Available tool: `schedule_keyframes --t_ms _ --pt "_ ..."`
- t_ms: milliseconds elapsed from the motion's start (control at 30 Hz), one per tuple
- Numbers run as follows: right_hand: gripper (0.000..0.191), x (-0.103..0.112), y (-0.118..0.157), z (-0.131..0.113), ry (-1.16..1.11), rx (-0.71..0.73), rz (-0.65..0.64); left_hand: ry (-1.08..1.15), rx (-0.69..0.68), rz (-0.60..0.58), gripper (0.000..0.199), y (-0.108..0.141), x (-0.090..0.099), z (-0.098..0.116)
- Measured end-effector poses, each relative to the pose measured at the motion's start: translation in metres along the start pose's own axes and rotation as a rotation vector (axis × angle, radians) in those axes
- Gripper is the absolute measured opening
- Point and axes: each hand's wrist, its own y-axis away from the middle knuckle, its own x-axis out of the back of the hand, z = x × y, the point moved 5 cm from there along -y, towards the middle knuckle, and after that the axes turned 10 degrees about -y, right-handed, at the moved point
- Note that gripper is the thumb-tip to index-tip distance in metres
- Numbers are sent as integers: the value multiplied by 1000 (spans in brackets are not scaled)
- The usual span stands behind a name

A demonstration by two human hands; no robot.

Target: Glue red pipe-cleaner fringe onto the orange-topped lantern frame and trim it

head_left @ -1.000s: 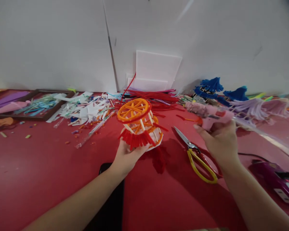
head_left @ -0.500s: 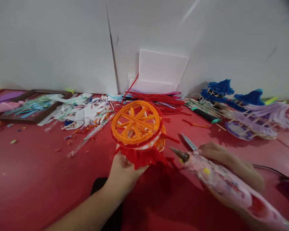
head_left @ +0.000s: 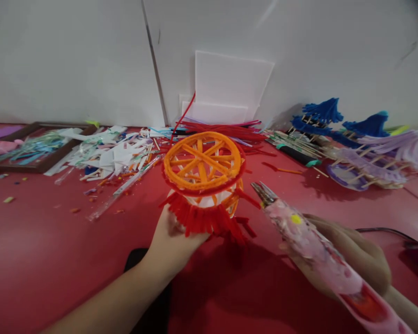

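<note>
Head view: left hand [head_left: 177, 249] clasped around orange frame [head_left: 201, 162]; right hand [head_left: 357, 253] wrapped about pink glue gun [head_left: 329, 264]. Risk: unsteady aim could drag nozzle [head_left: 265, 196] through red fringe [head_left: 202, 220].

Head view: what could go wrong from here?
1. The nozzle of the pink glue gun points toward the red fringe and could snag or smear it.
2. The left hand grips the craft piece with its fingers partly hidden; if the nozzle is hot, a slip might burn them.
3. A scissor blade shows right behind the nozzle; the right hand might knock the scissors.
</note>
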Motion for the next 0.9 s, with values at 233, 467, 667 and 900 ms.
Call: schedule_keyframes --t_ms 233,467,667,900 --pt "20 -5 -16 -23 141 120 -51 23 -47 -6 51 -3 -1 -1" --pt "4 -8 -24 -27 124 139 -33 -22 -26 -27 43 -1 -2 3" --pt "5 -6 -27 -29 84 136 -58 8 -81 -33 36 -2 -4 5" --pt "4 -4 -26 -34 169 180 -58 11 -113 -48 40 -3 -6 7"
